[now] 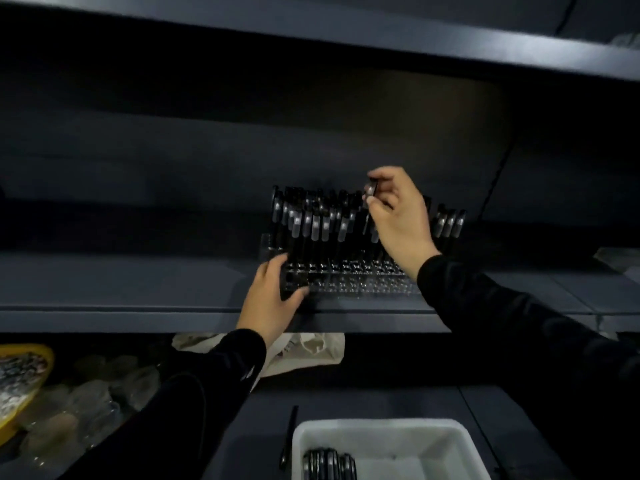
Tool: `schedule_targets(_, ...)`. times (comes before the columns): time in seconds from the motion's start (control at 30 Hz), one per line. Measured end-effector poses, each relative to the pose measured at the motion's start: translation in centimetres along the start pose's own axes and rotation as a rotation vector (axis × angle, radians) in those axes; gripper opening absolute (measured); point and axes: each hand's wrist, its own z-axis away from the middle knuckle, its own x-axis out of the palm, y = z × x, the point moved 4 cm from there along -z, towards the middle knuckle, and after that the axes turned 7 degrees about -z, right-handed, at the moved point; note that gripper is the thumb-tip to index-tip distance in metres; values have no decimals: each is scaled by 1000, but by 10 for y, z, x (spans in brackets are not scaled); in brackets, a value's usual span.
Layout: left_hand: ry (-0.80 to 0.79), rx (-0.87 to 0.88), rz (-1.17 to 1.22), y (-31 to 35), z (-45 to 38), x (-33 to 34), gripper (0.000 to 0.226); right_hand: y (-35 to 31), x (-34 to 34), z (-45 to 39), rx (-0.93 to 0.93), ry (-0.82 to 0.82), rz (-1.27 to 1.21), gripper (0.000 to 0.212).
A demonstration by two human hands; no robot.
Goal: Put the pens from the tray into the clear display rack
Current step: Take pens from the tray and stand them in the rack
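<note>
On the shelf: my clear display rack (346, 282) sits near the front edge of the shelf (138, 289), its back rows already crowded with upright dark pens (311, 223), the front rows of holes bare.
Pen in hand: one pen (370, 195) is held upright above the middle of the rack, its lower end among the standing pens; I cannot tell whether the tip is in a hole yet.
Risk, crowding: I judge the worst hazard is this pen knocking its neighbours, since they stand nearly touching and my wrist hangs right over them; a sideways nudge could tip several.
Risk, missed hole: light is poor and the rack is transparent, so the tip could land between holes and the pen fall over when let go.
Risk, rack sliding: the rack lies close to the shelf's lip; a hard push down could shove it forward if my steadying hold slackens.
Right hand (398, 216): fingers curled, pinching the pen's upper end between thumb and fingertips.
Left hand (268, 299): curled round the rack's front left corner, thumb on top, bracing it.
Supply: the white tray (450, 441) on the worktop (263, 410) below shows a few pens at its near left; one loose pen (289, 438) lies just beside it.
</note>
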Motion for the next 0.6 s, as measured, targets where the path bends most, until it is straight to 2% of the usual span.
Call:
schedule_targets(0.13,18,3,-1,-8,-1,4,62,4,4,-1,8,-23,-29,30)
schedule_targets(0.33,30,8,3,-10,-1,3,61,3,8,3,-17,-124,56,35)
schedule_targets(0.5,44,12,6,-8,-2,2,61,15,18,16,33,-259,264,34)
schedule_targets(0.6,36,16,0,-8,-2,4,60,17,18,16,82,-214,249,31)
